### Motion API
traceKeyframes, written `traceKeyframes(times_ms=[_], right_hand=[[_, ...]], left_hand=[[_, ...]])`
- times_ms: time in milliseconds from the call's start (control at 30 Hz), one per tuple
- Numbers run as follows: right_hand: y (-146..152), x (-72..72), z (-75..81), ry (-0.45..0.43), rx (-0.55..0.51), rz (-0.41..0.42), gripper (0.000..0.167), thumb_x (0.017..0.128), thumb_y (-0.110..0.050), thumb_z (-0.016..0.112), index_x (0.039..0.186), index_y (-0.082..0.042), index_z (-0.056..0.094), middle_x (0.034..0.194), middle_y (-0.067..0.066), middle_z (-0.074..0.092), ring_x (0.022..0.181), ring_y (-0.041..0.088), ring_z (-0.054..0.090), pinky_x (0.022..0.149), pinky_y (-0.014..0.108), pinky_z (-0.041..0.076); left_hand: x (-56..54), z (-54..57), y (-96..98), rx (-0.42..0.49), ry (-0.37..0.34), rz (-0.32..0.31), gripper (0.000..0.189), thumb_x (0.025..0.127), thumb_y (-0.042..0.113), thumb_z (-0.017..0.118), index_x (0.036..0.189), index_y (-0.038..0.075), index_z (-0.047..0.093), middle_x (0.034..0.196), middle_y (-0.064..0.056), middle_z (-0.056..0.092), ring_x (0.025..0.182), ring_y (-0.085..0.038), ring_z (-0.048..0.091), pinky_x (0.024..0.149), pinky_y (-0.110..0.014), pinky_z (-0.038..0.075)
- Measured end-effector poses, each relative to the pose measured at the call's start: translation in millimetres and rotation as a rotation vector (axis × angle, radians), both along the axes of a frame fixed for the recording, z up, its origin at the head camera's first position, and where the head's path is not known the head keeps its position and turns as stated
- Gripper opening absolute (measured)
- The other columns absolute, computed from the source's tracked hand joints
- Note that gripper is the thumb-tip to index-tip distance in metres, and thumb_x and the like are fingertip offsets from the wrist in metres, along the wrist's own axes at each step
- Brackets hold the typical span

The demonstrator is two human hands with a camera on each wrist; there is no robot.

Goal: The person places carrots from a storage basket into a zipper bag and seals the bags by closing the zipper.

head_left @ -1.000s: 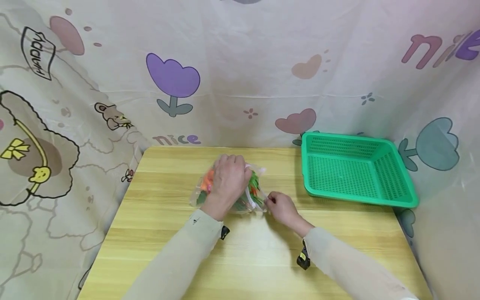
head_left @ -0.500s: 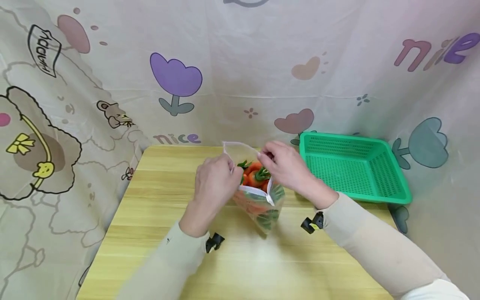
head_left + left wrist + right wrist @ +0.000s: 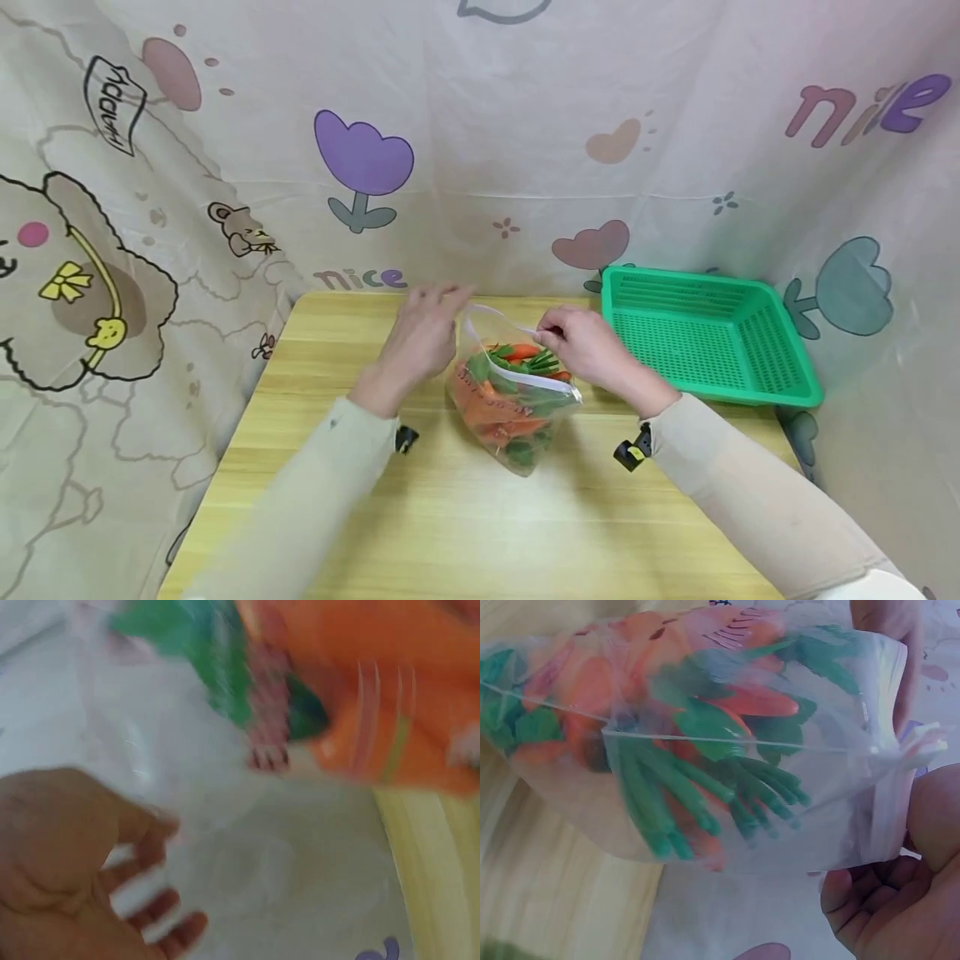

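A clear plastic zip bag [image 3: 498, 408] with a white slider strip stands on the table, its mouth open. Inside it lie orange carrots [image 3: 660, 645] with green leafy tops [image 3: 697, 776], looking like plastic ones. My right hand [image 3: 581, 337] pinches the far right part of the bag's rim, fingers curled in the right wrist view. My left hand [image 3: 420, 333] is blurred at the left side of the bag. In the left wrist view its fingers [image 3: 176, 930] are spread and loosely bent, beside the clear film, with nothing between them.
A green perforated plastic basket [image 3: 705, 333] sits at the back right of the wooden table [image 3: 480, 533]. A printed curtain [image 3: 480, 150] hangs behind the table and along both sides.
The bag was lying flat under my left hand; it now stands upright with its mouth spread. My right hand moved up to the rim. My left hand has let go and moved left.
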State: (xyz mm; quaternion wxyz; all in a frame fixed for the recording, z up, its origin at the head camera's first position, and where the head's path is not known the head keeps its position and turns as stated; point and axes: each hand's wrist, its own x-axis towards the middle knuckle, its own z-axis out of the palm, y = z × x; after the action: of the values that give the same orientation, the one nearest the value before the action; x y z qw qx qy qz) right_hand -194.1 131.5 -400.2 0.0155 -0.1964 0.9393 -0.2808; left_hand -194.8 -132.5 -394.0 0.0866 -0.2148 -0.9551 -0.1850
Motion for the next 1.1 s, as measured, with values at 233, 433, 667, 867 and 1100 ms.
traceKeyframes(times_ms=[233,433,667,867,1100], right_hand=[[19.6,28.5,-14.3,-0.090,-0.122,-0.123,0.046,0.101,-0.043,0.069,0.122,-0.002,0.064,0.106,0.009,0.069,0.093,0.023,0.064,0.085,0.043,0.055],[30.2,70.8,-18.3,-0.133,-0.060,-0.122,0.049,0.087,-0.045,0.084,0.111,-0.006,0.066,0.100,0.004,0.070,0.088,0.019,0.063,0.077,0.037,0.054],[39.7,59.8,-3.9,0.289,-0.082,-0.129,0.005,0.095,-0.013,0.077,0.095,-0.010,0.073,0.081,0.000,0.066,0.063,0.014,0.047,0.056,0.029,0.040],[55.9,40.6,-21.8,0.243,0.073,-0.101,0.003,0.097,-0.010,0.073,0.095,-0.008,0.070,0.088,0.003,0.067,0.079,0.023,0.061,0.068,0.042,0.052],[49.9,28.9,-31.8,0.182,0.021,-0.084,0.010,0.097,-0.018,0.075,0.101,-0.010,0.071,0.098,0.007,0.071,0.091,0.026,0.062,0.077,0.046,0.053]], left_hand=[[-24.0,0.7,-5.8,-0.246,0.085,-0.185,0.011,0.100,0.017,0.071,0.107,0.014,0.079,0.107,-0.003,0.076,0.104,-0.028,0.060,0.096,-0.045,0.049],[-18.0,2.8,-14.4,-0.259,0.073,-0.164,0.013,0.100,0.021,0.072,0.107,0.011,0.076,0.105,-0.004,0.076,0.103,-0.028,0.059,0.097,-0.045,0.048],[5.2,20.5,-35.5,-0.193,0.222,-0.140,0.009,0.097,0.018,0.075,0.095,0.009,0.074,0.091,-0.006,0.073,0.094,-0.031,0.061,0.085,-0.046,0.050],[37.0,2.2,-35.0,-0.231,0.124,-0.154,0.011,0.097,0.020,0.075,0.096,0.009,0.073,0.090,-0.004,0.071,0.087,-0.025,0.060,0.077,-0.042,0.050],[35.9,-6.3,-28.3,-0.202,0.089,-0.117,0.012,0.098,0.021,0.074,0.093,0.012,0.069,0.087,-0.001,0.065,0.086,-0.025,0.055,0.075,-0.039,0.046]])
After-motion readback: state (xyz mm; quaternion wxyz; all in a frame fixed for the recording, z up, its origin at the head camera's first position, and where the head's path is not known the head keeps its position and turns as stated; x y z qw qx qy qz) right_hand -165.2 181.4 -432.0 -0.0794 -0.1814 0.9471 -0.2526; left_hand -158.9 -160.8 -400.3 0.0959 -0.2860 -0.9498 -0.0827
